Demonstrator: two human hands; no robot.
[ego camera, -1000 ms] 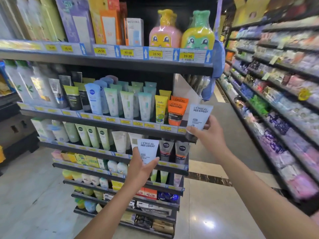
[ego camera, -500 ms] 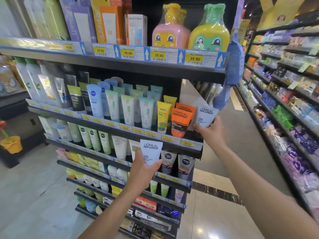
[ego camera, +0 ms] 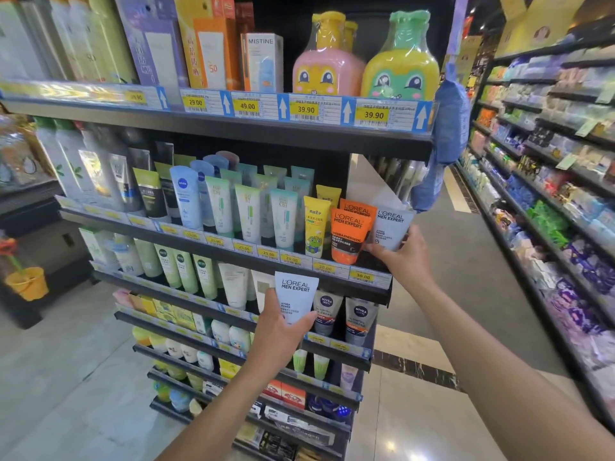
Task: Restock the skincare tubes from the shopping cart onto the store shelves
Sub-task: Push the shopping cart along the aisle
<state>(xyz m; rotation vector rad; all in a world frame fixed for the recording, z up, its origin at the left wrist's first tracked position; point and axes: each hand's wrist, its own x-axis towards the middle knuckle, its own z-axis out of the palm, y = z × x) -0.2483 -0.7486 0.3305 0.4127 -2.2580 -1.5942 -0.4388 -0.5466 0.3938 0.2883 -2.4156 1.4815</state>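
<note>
My right hand [ego camera: 402, 257] grips a pale blue-white skincare tube [ego camera: 391, 226] by its lower end, upright at the right end of the second shelf [ego camera: 233, 252], beside two orange tubes [ego camera: 349, 234]. My left hand [ego camera: 283, 331] holds a second pale tube [ego camera: 295, 297] of the same brand upright, in front of the third shelf [ego camera: 213, 304] and left of two grey tubes [ego camera: 342, 316]. The shopping cart is out of view.
The shelf unit carries several rows of tubes and bottles, with cartoon bottles [ego camera: 362, 61] on the top shelf. A blue bag [ego camera: 446, 141] hangs at the unit's right corner. An aisle runs right of it along more shelves [ego camera: 549, 168]. A yellow pot [ego camera: 28, 282] stands at left.
The view has drawn closer to the shelves. My right hand has brought its tube in beside the orange tubes at the shelf's right end. My left hand keeps its tube at the third shelf.
</note>
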